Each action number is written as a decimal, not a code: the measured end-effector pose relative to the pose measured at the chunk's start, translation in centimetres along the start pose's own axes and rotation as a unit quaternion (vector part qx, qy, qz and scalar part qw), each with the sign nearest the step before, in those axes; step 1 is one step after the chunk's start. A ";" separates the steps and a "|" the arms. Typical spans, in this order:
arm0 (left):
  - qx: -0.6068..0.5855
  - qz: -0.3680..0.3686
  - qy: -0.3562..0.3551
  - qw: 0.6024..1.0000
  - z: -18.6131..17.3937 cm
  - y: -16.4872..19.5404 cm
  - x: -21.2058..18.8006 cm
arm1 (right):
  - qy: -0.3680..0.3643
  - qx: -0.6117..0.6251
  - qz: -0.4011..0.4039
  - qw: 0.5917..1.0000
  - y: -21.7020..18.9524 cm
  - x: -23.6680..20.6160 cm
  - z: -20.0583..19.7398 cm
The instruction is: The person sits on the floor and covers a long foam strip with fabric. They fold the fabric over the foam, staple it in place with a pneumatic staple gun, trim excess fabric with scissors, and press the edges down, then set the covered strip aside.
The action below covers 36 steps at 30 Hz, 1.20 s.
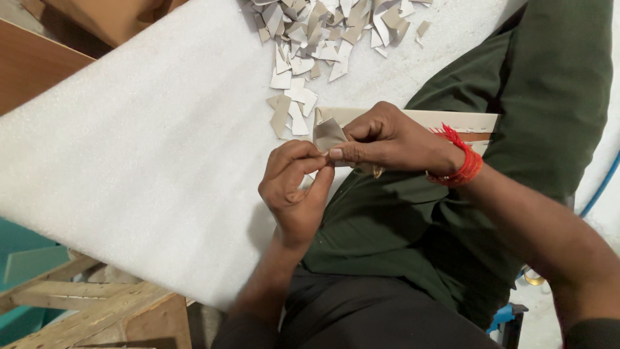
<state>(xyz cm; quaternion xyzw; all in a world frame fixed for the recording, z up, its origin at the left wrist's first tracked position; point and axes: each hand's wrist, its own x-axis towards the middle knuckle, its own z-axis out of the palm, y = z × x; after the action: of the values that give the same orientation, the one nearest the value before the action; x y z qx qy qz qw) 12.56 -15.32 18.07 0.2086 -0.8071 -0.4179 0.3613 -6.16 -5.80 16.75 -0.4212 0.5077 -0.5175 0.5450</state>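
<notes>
**A:** Nearest us, what is in view?

**B:** A seated person in a dark green garment (413, 226) and dark trousers (381, 317), seen from above. At the near left, a rough wooden frame (90, 310) shows under the edge of the worktop.

**A:** And the hands?

**B:** They meet over the lap, at the near right edge of a white foam sheet (148, 161) that covers the worktop. The left hand (298, 184) comes up from below, thumb and forefinger pinched together at a small folded piece of beige material (328, 132). The right hand (387, 139) reaches in from the right, its fingertips also nipped on that piece, touching the left hand's fingers. A bunch of red thread bangles (464, 161) sits on the right wrist.

**A:** So both are grasping?

**B:** Both are closed on the same beige piece, which stands up between them just above the fingertips.

**A:** Anything behind it?

**B:** A long pale strip (445, 119) with a stitched edge runs to the right, behind the right hand; whether the folded piece is joined to it, I cannot tell. Just beyond, to the left, a few loose offcuts (292, 106) lie on the foam.

**A:** Farther off?

**B:** A large heap of beige and white scraps (329, 29) at the far edge of the foam. At the far left, brown board (32, 71) and a cardboard box (110, 16). A blue hose (604, 184) curves at the right edge.
</notes>
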 end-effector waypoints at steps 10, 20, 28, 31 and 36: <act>-0.027 0.028 -0.009 0.999 0.0 -0.3 0.0 | -0.002 -0.051 0.168 0.984 -1.9 -1.3 0.9; -0.057 0.020 0.030 0.998 1.4 -0.5 -1.6 | 0.102 -0.032 0.110 0.988 1.0 -2.6 2.7; -0.186 -0.125 -0.111 0.968 3.0 -2.8 -4.2 | 0.106 -0.016 0.088 0.990 1.7 -3.2 1.9; -0.221 -0.116 -0.096 0.964 3.2 -3.2 -4.4 | 0.089 -0.010 0.073 0.993 1.8 -3.0 1.8; -0.165 -0.113 -0.101 0.975 3.2 -3.6 -3.7 | 0.102 -0.008 0.088 0.991 1.1 -2.9 1.9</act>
<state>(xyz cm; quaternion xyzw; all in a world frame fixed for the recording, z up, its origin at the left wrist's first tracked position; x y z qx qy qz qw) 12.66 -13.35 12.37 0.1931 -0.7306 -0.6021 0.2577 -3.94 -2.91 16.27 -0.3247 0.5999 -0.5035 0.5303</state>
